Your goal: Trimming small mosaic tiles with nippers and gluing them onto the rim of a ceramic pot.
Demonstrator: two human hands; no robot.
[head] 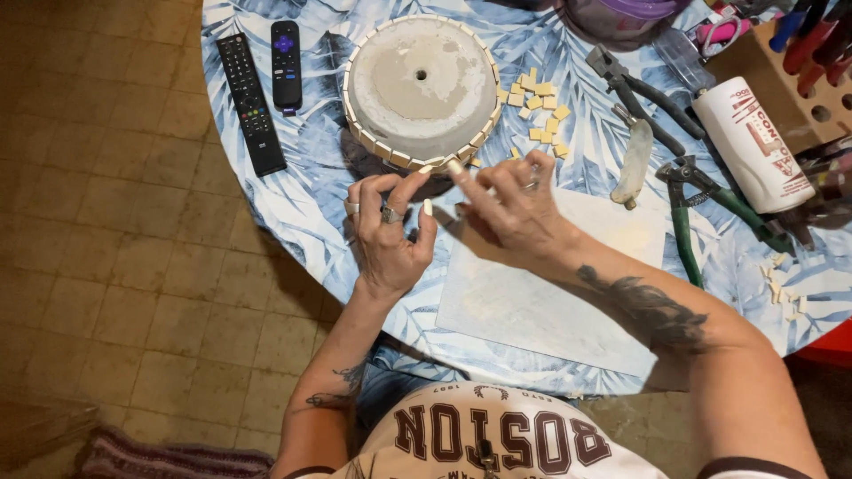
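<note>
An upturned grey concrete pot (420, 84) with a hole in its base stands on the round table; a ring of small cream tiles runs around its rim. My left hand (388, 232), wearing rings, touches the near rim with thumb and forefinger. My right hand (512, 206) presses a fingertip against a small cream tile (454, 166) at the same spot on the rim. A heap of loose cream tiles (538, 106) lies just right of the pot. Whether the tile is pinched or only pressed I cannot tell.
Two black remotes (251, 98) lie at the table's left. Pliers (626, 84), green-handled nippers (688, 208), a spatula-like tool (633, 164) and a white tube (753, 142) lie at right. A white sheet (532, 302) covers the leaf-patterned tablecloth (302, 204) near me. Tile chips (781, 288) lie far right.
</note>
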